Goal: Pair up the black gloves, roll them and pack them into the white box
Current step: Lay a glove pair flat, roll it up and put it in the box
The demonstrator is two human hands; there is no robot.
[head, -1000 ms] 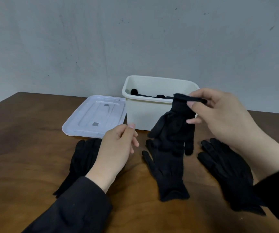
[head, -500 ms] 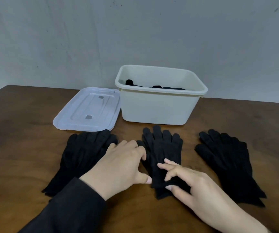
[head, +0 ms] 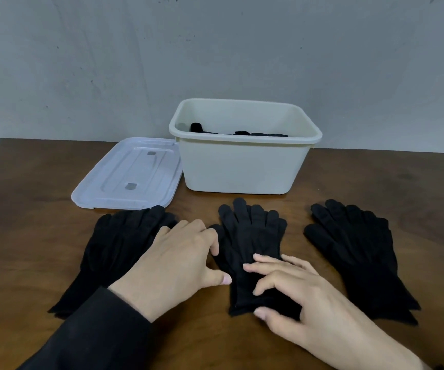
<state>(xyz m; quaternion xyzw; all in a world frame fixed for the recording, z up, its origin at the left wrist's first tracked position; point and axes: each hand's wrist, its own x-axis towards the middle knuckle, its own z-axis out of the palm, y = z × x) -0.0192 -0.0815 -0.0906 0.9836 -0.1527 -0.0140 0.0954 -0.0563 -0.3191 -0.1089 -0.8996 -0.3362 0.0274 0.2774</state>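
We see a grey wall [head: 215, 49] filling the upper half of the frame, plain plaster with faint streaks and small dark specks. Below it a dark brown wooden table [head: 28, 182] spans the lower half, its grain lit softly and evenly from above.

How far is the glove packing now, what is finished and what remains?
Done: some black fabric already lies inside the open white plastic box. In hand: left hand and right hand rest on the middle black glove pair, not yet rolled. Left: the left black gloves and right black gloves.
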